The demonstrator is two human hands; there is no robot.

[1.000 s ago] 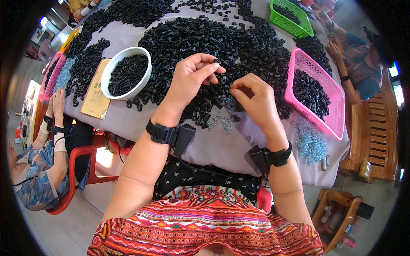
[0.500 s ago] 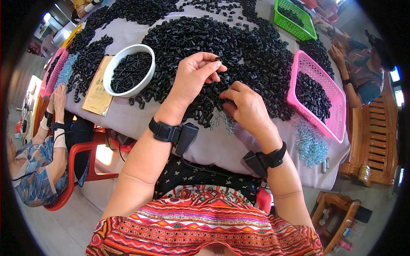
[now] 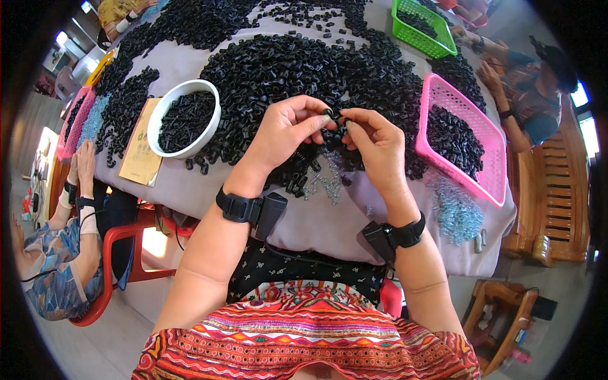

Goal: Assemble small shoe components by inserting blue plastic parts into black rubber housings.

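Note:
Over the near edge of a big heap of small black plastic pieces (image 3: 272,73), my two hands meet almost fingertip to fingertip. My left hand (image 3: 292,130) pinches a small black ring-like plastic piece (image 3: 328,114) between thumb and forefinger. Thumb and forefinger of my right hand (image 3: 380,142) are closed on another small black plastic piece (image 3: 342,120), close beside or touching the first; whether they are joined I cannot tell. Just below the hands, small metal springs (image 3: 329,183) lie scattered on the pale cloth.
A white bowl (image 3: 212,126) of thin black parts stands left, by a yellow booklet (image 3: 136,155). To the right are a pink basket (image 3: 453,168) of black parts and a pile of springs (image 3: 457,212). A green basket (image 3: 453,47) stands farther back. Co-workers' hands (image 3: 82,161) show at the sides.
My right hand has risen from the heap to meet my left fingertips, now with a black piece in its pinch. My left hand has come slightly lower.

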